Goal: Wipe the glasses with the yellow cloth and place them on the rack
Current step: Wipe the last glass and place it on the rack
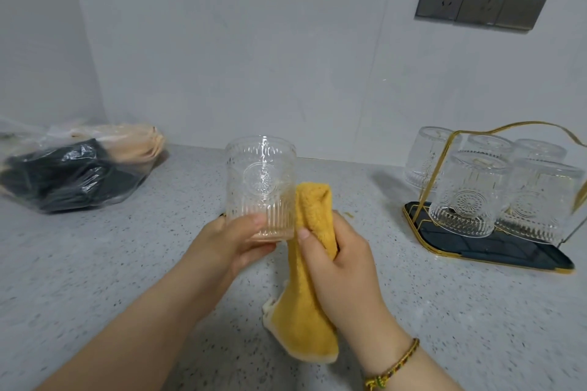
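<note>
While the left hand (235, 241) grips the glass (260, 187) low around its base, fingers curled under and thumb on the near side, the glass stands upright at the centre of the frame, mouth up, long axis near vertical, lifted clear of the speckled worktop (127, 263). Just to its right, the right hand (336, 267) is bunched around the yellow cloth (313, 279), thumb pinning a fold; the cloth's top sits against the glass's right wall and its tail hangs down towards the lower centre. So it looks like wiping is under way or just wrapping up on this one. Now, the key bit: the rack (495, 251) sits at the middle right of the frame, well apart from both hands, and the upturned glasses (470, 194) on it, five by my count, all sit mouth down. The hand with the cloth is the nearer one to the rack, but the glass is in the farther hand, so it either crosses in front of the cloth hand or gets passed over. And it needs flipping, mouth down, before it goes on. Which spot is free, I can't make out from here. Off at the middle left lies a plastic bag (73, 174) of dark and pale things, out of play.
</note>
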{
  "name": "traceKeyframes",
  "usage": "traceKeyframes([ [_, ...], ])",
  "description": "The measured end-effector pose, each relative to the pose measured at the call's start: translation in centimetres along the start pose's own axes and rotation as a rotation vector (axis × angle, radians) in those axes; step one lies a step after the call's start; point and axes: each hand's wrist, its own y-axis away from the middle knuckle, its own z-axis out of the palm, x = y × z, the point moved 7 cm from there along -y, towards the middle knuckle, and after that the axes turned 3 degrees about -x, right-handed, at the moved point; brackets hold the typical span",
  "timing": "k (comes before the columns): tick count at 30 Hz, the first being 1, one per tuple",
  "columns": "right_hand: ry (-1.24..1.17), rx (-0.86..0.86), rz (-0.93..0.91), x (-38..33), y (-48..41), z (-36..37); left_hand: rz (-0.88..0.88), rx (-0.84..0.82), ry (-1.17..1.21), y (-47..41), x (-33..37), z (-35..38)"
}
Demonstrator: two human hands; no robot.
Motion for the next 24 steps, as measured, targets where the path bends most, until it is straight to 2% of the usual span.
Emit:
traceKeyframes([
  [4, 0.063, 0.099, -0.157, -1.2, 0.1, -0.6, -0.024, -0.046, -0.21, 0.3, -0.3, 0.6],
  [6, 0.031, 0.123, -0.146, -1.2, -0.1, -1.2, -0.032, -0.077, -0.282, 0.7, -0.4, 1.3],
  [11, -0.444, 0.064, 0.191, 1.2, -0.6, -1.6, -0.029, -0.104, -0.279, 0.9, -0.5, 1.7],
  [13, -0.497, 0.007, 0.264, 1.7, -0.5, -0.9, -0.027, -0.05, -0.304, 0.7, -0.4, 1.0],
  [19, -0.509, 0.048, 0.246, 1.7, -0.3, -0.7, -0.024, -0.077, -0.348, 0.5, 0.1, 0.6],
  [24, -0.311, 0.085, 0.124, 1.4, -0.3, -0.9, 0.002, 0.047, -0.223, 0.2, 0.3, -0.3],
])
